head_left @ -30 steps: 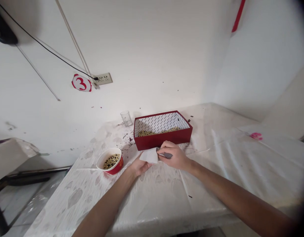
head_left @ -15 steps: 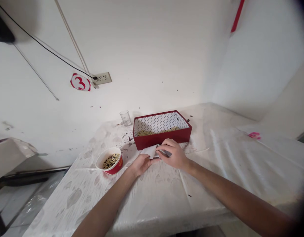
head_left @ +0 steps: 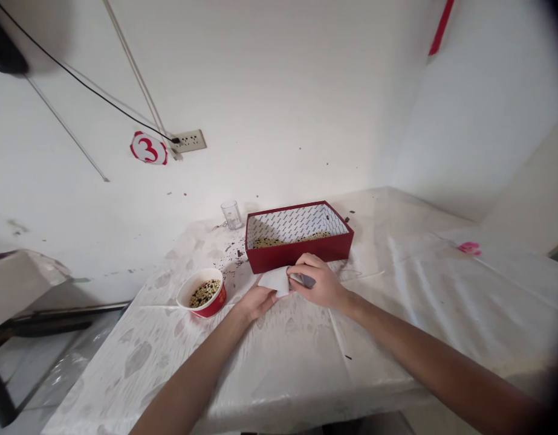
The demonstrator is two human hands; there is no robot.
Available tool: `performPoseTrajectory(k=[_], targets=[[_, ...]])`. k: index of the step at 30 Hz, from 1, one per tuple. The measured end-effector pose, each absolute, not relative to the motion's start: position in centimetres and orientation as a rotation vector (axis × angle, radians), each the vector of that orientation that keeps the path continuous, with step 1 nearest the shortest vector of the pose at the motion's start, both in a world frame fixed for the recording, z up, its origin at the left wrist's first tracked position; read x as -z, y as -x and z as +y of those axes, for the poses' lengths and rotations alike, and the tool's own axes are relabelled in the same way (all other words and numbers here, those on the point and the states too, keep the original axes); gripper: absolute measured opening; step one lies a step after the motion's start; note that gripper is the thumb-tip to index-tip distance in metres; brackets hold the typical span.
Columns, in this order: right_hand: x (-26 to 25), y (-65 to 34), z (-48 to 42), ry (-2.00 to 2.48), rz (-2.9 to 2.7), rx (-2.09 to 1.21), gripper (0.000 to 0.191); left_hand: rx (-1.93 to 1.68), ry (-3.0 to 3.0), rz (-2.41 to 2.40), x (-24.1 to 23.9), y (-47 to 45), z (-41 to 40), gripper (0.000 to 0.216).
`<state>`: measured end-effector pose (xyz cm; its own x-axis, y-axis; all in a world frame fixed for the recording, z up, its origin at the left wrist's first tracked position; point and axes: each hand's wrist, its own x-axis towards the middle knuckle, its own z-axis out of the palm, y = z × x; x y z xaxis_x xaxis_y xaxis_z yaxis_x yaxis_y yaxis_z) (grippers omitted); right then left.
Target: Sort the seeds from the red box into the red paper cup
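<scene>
Now the white paper [head_left: 275,280] looks flatter and brighter than half a second ago, when it was bent up into greyish folds. It is just in front of the red box [head_left: 301,255], its right edge pinched between the right hand's [head_left: 320,284] thumb and fingers. Under it sits the left hand [head_left: 259,301], near the bowl [head_left: 215,306]; whether its fingers press together I cannot tell.

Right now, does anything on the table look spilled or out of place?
Yes. Dark bits lie scattered on the tablecloth between the paper bowl, the glass and the red box; loose outside any container, they look spilled. One dark sliver lies alone nearer the person.
</scene>
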<state>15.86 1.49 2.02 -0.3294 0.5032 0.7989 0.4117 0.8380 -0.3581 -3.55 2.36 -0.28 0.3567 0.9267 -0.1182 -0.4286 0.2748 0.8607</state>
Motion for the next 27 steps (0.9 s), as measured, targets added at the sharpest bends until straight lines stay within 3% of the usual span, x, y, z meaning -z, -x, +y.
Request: performPoseTrajectory(k=[10,17,27], targets=[[-2.1,-15.8,1.5,0.719,-1.963,-0.015,0.014,-1.09,-0.878,0.696,0.5,3.2,2.6,0.049],[-2.2,-15.7,1.3,0.757,-1.942,-0.016,0.01,-1.055,-0.91,0.672,-0.4,2.9,2.0,0.043],[-1.8,-15.5,1.4,0.73,-1.96,-0.052,0.018,-1.091,-0.945,0.702,0.9,3.4,2.6,0.04]])
